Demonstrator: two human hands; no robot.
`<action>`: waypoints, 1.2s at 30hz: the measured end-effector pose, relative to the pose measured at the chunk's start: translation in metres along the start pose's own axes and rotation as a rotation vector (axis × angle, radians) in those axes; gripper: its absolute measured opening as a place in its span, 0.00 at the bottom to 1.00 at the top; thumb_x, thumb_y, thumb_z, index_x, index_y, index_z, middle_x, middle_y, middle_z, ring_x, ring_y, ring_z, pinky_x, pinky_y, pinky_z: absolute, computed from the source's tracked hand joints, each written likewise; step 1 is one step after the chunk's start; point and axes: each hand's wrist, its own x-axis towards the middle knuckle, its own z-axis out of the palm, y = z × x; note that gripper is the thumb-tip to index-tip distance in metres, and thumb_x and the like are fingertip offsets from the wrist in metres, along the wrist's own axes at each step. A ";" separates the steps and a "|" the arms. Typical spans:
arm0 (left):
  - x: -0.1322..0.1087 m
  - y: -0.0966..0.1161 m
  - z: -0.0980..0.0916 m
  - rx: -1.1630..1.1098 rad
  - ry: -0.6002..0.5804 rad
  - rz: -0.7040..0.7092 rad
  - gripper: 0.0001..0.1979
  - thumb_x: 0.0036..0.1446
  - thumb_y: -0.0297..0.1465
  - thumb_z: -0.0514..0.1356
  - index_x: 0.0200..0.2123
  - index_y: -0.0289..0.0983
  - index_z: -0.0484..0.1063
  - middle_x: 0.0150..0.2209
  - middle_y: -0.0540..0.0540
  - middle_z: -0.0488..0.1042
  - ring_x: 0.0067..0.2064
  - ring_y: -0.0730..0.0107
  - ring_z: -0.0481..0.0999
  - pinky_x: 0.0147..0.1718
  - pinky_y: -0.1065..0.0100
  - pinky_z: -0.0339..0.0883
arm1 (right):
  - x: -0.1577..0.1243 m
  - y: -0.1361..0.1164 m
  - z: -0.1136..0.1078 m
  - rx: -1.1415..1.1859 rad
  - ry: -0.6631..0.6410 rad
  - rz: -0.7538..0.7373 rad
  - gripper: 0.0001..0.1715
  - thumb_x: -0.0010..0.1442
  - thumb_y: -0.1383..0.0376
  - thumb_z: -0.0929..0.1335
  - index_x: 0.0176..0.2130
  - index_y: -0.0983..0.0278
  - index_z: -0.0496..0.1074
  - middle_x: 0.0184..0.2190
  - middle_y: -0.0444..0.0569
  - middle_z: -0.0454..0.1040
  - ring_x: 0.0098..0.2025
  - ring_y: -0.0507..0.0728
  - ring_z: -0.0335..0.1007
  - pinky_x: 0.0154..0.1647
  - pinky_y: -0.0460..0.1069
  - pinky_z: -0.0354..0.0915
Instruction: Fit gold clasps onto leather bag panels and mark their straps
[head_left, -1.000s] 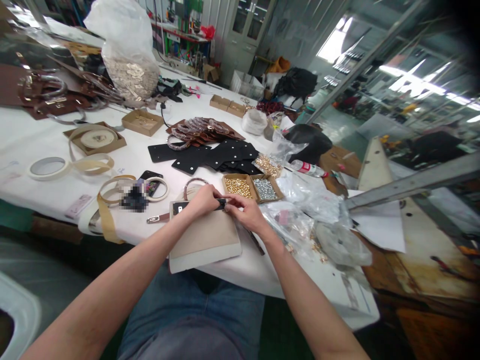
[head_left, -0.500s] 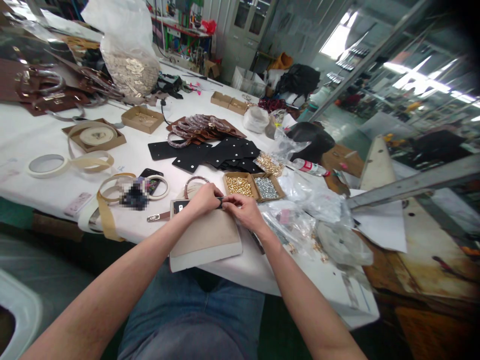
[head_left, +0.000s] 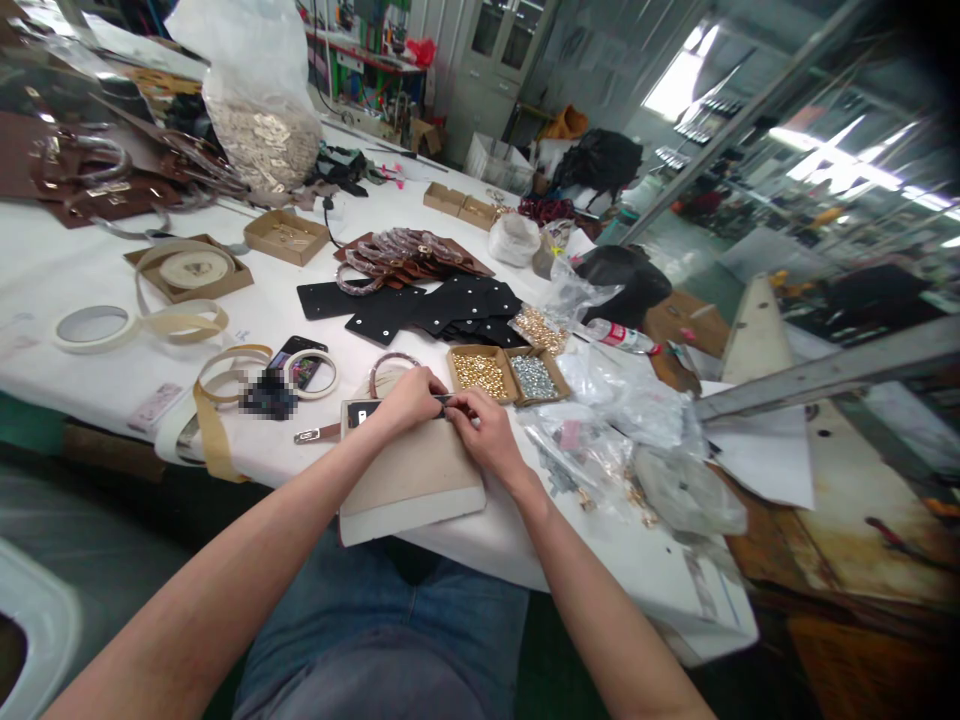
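Note:
A beige bag panel (head_left: 412, 475) lies at the table's front edge, with a black strip (head_left: 363, 410) along its far side. A small silver metal piece shows on the strip. My left hand (head_left: 411, 398) is closed, its fingertips pinching the strip near the panel's far edge. Right beside it my right hand (head_left: 484, 430) is closed too, fingers curled at the strip's right part; the fingertips partly hide what they grip. Behind the panel arches a brown handle (head_left: 391, 362). A brown strap (head_left: 319, 434) with a metal end sticks out left of the panel.
Just beyond my hands stand a box of gold studs (head_left: 480, 372) and a box of silver studs (head_left: 534, 376). Black pieces (head_left: 465, 308) and wrapped handles (head_left: 394, 258) lie farther back. Tape rolls (head_left: 94, 328) and a phone (head_left: 304, 365) are left, plastic bags (head_left: 637, 400) right.
My right hand has turned slightly and its fingers are more curled, with the wrist a little lower and nearer the panel. My left hand stays almost still; the panel has not visibly moved.

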 end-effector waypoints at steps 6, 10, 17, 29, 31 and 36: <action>0.000 -0.001 0.001 -0.035 0.001 0.027 0.16 0.54 0.22 0.67 0.43 0.38 0.92 0.41 0.43 0.91 0.43 0.60 0.86 0.43 0.69 0.75 | -0.011 -0.001 -0.004 -0.024 -0.028 -0.106 0.10 0.79 0.61 0.71 0.57 0.56 0.80 0.54 0.55 0.78 0.56 0.66 0.77 0.60 0.60 0.75; -0.002 -0.001 0.001 -0.045 0.009 0.035 0.16 0.55 0.23 0.67 0.43 0.38 0.92 0.40 0.42 0.90 0.41 0.60 0.85 0.42 0.68 0.74 | -0.009 0.003 -0.009 -0.048 -0.052 -0.102 0.08 0.79 0.62 0.70 0.54 0.56 0.80 0.54 0.55 0.78 0.56 0.66 0.77 0.60 0.61 0.75; -0.002 -0.004 0.004 -0.048 0.055 0.034 0.18 0.55 0.22 0.67 0.46 0.37 0.92 0.44 0.40 0.90 0.47 0.56 0.86 0.48 0.65 0.76 | -0.010 0.014 -0.008 -0.112 -0.092 -0.102 0.28 0.79 0.62 0.69 0.74 0.54 0.67 0.61 0.56 0.79 0.55 0.67 0.79 0.60 0.62 0.76; -0.002 -0.004 0.002 0.002 0.035 0.022 0.14 0.59 0.24 0.67 0.45 0.36 0.91 0.45 0.40 0.89 0.46 0.58 0.86 0.47 0.67 0.75 | -0.011 0.016 -0.001 -0.058 -0.109 -0.153 0.30 0.80 0.66 0.66 0.76 0.52 0.65 0.65 0.55 0.78 0.64 0.67 0.76 0.69 0.65 0.73; -0.002 -0.004 0.001 0.002 0.026 0.032 0.13 0.60 0.25 0.67 0.45 0.36 0.92 0.45 0.39 0.89 0.47 0.57 0.86 0.47 0.67 0.75 | -0.012 0.017 0.000 -0.052 -0.108 -0.146 0.30 0.80 0.66 0.66 0.75 0.51 0.65 0.65 0.55 0.77 0.65 0.67 0.76 0.69 0.65 0.73; -0.001 -0.003 -0.002 -0.008 0.000 0.052 0.17 0.57 0.22 0.67 0.45 0.39 0.93 0.44 0.42 0.90 0.46 0.58 0.86 0.46 0.68 0.75 | -0.016 0.020 0.006 -0.043 -0.086 -0.111 0.29 0.80 0.65 0.66 0.74 0.53 0.63 0.65 0.56 0.77 0.64 0.68 0.77 0.68 0.64 0.74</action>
